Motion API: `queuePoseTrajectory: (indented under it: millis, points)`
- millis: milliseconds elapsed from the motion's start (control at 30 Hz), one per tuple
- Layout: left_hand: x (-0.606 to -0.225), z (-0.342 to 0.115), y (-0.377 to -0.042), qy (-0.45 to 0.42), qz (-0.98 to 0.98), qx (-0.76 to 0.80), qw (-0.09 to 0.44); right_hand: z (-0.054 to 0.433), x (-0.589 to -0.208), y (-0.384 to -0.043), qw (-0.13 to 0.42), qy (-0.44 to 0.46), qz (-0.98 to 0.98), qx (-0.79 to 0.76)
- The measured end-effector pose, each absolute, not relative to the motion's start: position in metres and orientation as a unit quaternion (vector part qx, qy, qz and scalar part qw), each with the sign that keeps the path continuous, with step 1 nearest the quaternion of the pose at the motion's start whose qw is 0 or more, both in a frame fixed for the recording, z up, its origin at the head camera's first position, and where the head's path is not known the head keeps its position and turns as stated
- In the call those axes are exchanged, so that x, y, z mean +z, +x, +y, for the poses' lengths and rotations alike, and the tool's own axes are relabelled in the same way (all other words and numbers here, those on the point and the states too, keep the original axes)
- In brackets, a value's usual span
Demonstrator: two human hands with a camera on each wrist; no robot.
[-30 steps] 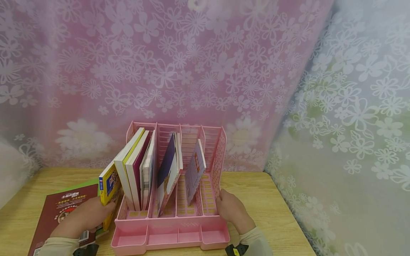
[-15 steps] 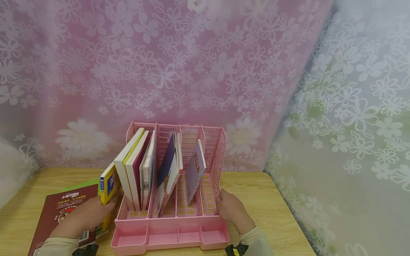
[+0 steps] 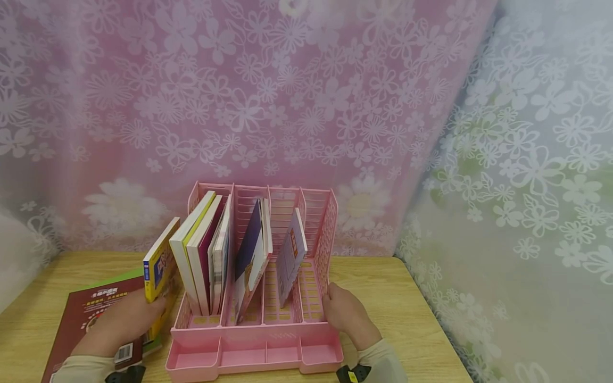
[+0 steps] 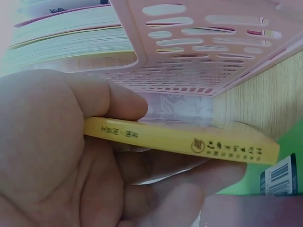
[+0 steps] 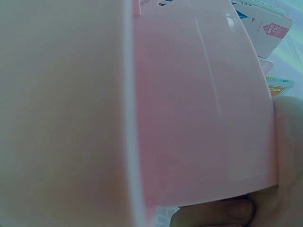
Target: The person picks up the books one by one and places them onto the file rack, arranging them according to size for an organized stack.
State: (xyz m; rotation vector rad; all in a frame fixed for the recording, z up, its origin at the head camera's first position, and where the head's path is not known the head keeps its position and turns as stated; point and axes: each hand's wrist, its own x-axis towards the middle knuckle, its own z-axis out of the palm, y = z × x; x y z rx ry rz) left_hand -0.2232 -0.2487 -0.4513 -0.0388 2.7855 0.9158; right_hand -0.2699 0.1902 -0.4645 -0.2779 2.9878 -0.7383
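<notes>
Small Chinese characters mark the spine of a yellow book (image 3: 160,263), pinched between thumb and fingers of the left hand (image 3: 125,320), left of a pink book rack (image 3: 256,333). Fingers of the right hand (image 3: 348,315) grip the rack's right wall. Lettering on a maroon book (image 3: 72,324) is unreadable.
</notes>
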Motion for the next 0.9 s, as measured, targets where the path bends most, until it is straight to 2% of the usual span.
queuePoseTrajectory:
  millis: [167, 500, 733, 800, 900]
  points:
    - [-0.445, -0.247, -0.224, -0.035, 0.948, 0.308, 0.074, 0.191, -0.464, -0.269, 0.028, -0.088, 0.966, -0.241]
    - [-0.429, -0.246, -0.215, -0.133, 0.945, 0.3, -0.006, 0.192, -0.463, -0.267, 0.026, -0.087, 0.967, -0.239]
    - [-0.428, -0.254, -0.213, -0.175, 0.934, 0.311, -0.012, 0.192, -0.463, -0.268, 0.031, -0.085, 0.966, -0.244]
    - [-0.407, -0.239, -0.199, -0.174, 0.932, 0.315, -0.037, 0.192, -0.463, -0.268, 0.03, -0.085, 0.966, -0.241]
    - [-0.406, -0.237, -0.194, -0.172, 0.926, 0.329, -0.075, 0.193, -0.463, -0.268, 0.028, -0.084, 0.967, -0.237]
